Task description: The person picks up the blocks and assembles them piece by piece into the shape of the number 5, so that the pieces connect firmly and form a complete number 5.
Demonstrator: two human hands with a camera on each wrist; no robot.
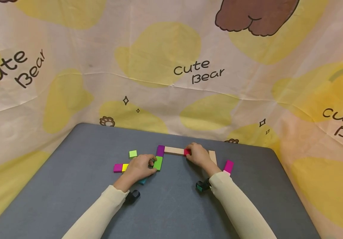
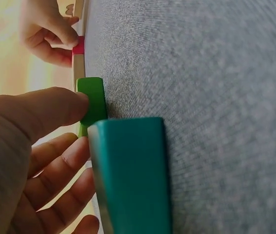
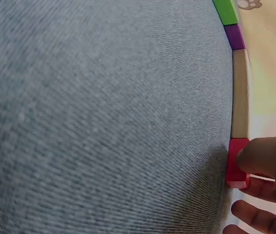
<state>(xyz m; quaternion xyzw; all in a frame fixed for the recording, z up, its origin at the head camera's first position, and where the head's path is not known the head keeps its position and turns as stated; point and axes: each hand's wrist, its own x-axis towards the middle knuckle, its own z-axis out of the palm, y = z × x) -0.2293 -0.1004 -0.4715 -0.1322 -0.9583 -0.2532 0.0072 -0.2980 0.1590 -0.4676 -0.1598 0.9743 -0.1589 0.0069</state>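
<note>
A green block (image 1: 158,164), a purple block (image 1: 160,150), a long bare-wood block (image 1: 174,151) and a red block (image 1: 186,152) lie end to end, turning a corner at the purple one. My left hand (image 1: 139,167) pinches the green block; in the left wrist view its thumb is on one end and the other fingers are loosely bent. At the far end of the wooden block, my right hand (image 1: 199,156) holds the red block between thumb and fingers. Beneath the left hand lies a teal block (image 2: 130,175), partly hidden in the head view.
Left of the left hand are a magenta block (image 1: 118,168), a yellow block (image 1: 125,167) and a lime cube (image 1: 133,154). By the right forearm lie another wooden block (image 1: 212,156), a magenta block (image 1: 228,166) and a light pink block (image 1: 226,173). A printed curtain stands behind the grey table (image 1: 165,209).
</note>
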